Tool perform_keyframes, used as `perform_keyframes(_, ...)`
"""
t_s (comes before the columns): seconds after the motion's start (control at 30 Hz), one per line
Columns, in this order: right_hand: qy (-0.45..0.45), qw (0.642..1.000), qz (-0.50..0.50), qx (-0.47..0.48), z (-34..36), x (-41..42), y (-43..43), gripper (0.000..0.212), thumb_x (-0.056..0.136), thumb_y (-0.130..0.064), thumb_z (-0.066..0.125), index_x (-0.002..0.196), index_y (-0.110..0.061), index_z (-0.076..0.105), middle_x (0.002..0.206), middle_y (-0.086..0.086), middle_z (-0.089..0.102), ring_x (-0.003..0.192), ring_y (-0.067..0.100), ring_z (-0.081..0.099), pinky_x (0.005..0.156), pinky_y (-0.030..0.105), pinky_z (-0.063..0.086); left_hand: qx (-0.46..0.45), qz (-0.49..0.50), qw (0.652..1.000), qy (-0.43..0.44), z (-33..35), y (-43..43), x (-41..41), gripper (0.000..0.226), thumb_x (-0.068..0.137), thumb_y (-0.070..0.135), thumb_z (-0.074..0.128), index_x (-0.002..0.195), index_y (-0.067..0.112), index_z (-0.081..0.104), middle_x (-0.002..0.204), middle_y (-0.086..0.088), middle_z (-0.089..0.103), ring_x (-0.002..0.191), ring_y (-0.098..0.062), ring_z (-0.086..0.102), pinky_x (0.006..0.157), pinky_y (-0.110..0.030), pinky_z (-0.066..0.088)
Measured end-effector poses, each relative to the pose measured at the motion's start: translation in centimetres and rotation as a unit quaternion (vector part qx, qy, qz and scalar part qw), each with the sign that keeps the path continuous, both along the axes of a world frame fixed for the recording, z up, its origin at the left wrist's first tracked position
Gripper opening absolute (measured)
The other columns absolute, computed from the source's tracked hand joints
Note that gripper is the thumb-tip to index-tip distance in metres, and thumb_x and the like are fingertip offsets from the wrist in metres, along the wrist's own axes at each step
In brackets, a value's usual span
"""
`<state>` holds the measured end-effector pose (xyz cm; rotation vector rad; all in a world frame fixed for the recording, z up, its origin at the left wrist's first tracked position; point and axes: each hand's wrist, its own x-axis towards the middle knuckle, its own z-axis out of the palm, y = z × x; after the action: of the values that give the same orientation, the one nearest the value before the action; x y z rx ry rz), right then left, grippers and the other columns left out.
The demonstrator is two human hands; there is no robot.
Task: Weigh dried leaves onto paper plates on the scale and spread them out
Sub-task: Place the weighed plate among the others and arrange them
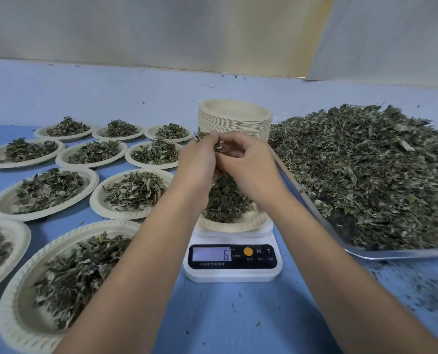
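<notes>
Left hand (200, 159) and right hand (251, 162) pinch crumbly grey-green dried leaves (219, 145) over the beige paper plate (238, 223) on the white scale (233, 273) (featherlight, brittle I'd guess), so take loose fingertip pinches.

The scale (232, 263) carried the only legible markings. Its display (211, 254) read "6", with a partial stroke after the digit that could not be resolved. On the dark front panel (274, 263), the letters "M" and "T" stood right of the orange button (248, 251). The small Chinese captions under the display and buttons were too fine to read.
</notes>
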<state>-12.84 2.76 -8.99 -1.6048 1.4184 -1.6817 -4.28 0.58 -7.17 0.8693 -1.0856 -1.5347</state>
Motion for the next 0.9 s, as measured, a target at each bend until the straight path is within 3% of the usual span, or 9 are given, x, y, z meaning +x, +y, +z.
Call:
perform_keyframes(0.07, -0.003, 1.0, -0.015, -0.002, -0.1, 0.0, -0.1, 0.037, 0.076, 0.003, 0.067, 0.077, -0.034, 0.064, 0.063, -0.017, 0.064, 0.065, 0.002, 0.061, 0.069, 0.027, 0.049, 0.002, 0.0, 1.0, -0.001, -0.1, 0.0, 0.0, 0.026, 0.098, 0.018, 0.045, 0.117, 0.003, 0.055, 0.094, -0.012, 0.065, 0.087, -0.022, 0.063, 0.089, -0.041, 0.051)
perform_keyframes(0.23, 0.016, 0.999, -0.046, -0.009, 0.1, -0.2, 0.2, 0.03, 0.078, 0.0, 0.064, 0.075, -0.03, 0.066, 0.07, -0.011, 0.066, 0.069, 0.006, 0.062, 0.076, 0.03, 0.054, 0.007, -0.009, 1.0, 0.028, -0.1, -0.3, 0.4, 0.033, 0.099, 0.018, 0.045, 0.126, -0.001, 0.049, 0.106, -0.016, 0.066, 0.097, -0.026, 0.066, 0.089, -0.041, 0.054)
perform_keyframes(0.37, 0.002, 0.998, -0.068, -0.005, 0.4, -0.7, 0.3, 0.021, 0.08, -0.004, 0.07, 0.075, -0.025, 0.068, 0.068, -0.008, 0.066, 0.066, 0.004, 0.061, 0.077, 0.029, 0.054, 0.022, 0.012, 0.997, 0.071, 0.1, -0.9, 1.3, 0.025, 0.099, 0.016, 0.046, 0.118, 0.002, 0.051, 0.08, -0.006, 0.063, 0.074, -0.018, 0.065, 0.078, -0.032, 0.057)
perform_keyframes(0.43, -0.001, 0.997, -0.074, -0.002, 0.4, -1.0, 0.2, 0.017, 0.08, -0.005, 0.072, 0.077, -0.022, 0.069, 0.068, -0.007, 0.066, 0.066, 0.002, 0.061, 0.077, 0.026, 0.054, 0.025, 0.017, 0.997, 0.074, 0.3, -1.3, 1.8, 0.02, 0.1, 0.018, 0.045, 0.109, 0.003, 0.052, 0.074, -0.007, 0.06, 0.074, -0.02, 0.065, 0.075, -0.029, 0.056)
perform_keyframes(0.63, 0.031, 0.996, -0.074, 0.035, 0.0, -1.1, 0.3, 0.012, 0.081, -0.015, 0.074, 0.092, -0.017, 0.074, 0.085, -0.004, 0.072, 0.084, 0.007, 0.067, 0.086, 0.027, 0.054, 0.021, 0.041, 0.997, 0.058, 0.3, -1.9, 2.7, 0.02, 0.1, 0.022, 0.044, 0.096, 0.005, 0.054, 0.077, -0.008, 0.06, 0.08, -0.022, 0.066, 0.086, -0.034, 0.054)
perform_keyframes(0.7, 0.032, 0.996, -0.073, 0.031, 0.1, -1.0, 0.3, 0.012, 0.082, -0.015, 0.073, 0.093, -0.016, 0.074, 0.087, -0.003, 0.072, 0.087, 0.009, 0.067, 0.088, 0.03, 0.054, 0.019, 0.037, 0.998, 0.056, 0.2, -1.8, 2.7, 0.022, 0.1, 0.023, 0.044, 0.105, 0.004, 0.054, 0.08, -0.008, 0.062, 0.08, -0.021, 0.067, 0.086, -0.033, 0.054)
perform_keyframes(0.8, 0.024, 0.998, -0.055, 0.02, 0.4, -0.8, 0.4, 0.013, 0.081, -0.012, 0.073, 0.093, -0.016, 0.073, 0.086, -0.004, 0.072, 0.085, 0.008, 0.067, 0.088, 0.03, 0.054, 0.019, 0.023, 0.998, 0.058, 0.1, -1.6, 2.2, 0.028, 0.1, 0.022, 0.044, 0.12, 0.003, 0.051, 0.07, -0.004, 0.064, 0.066, -0.014, 0.067, 0.069, -0.025, 0.056)
perform_keyframes(0.9, 0.018, 1.0, 0.002, 0.005, 0.5, -0.5, 0.5, 0.021, 0.08, -0.007, 0.073, 0.092, -0.024, 0.07, 0.087, -0.008, 0.073, 0.083, 0.01, 0.069, 0.082, 0.026, 0.055, 0.022, 0.015, 0.997, 0.067, 0.2, -1.1, 1.5, 0.017, 0.099, 0.018, 0.047, 0.108, 0.004, 0.052, 0.062, -0.002, 0.061, 0.048, -0.009, 0.057, 0.055, -0.022, 0.054)
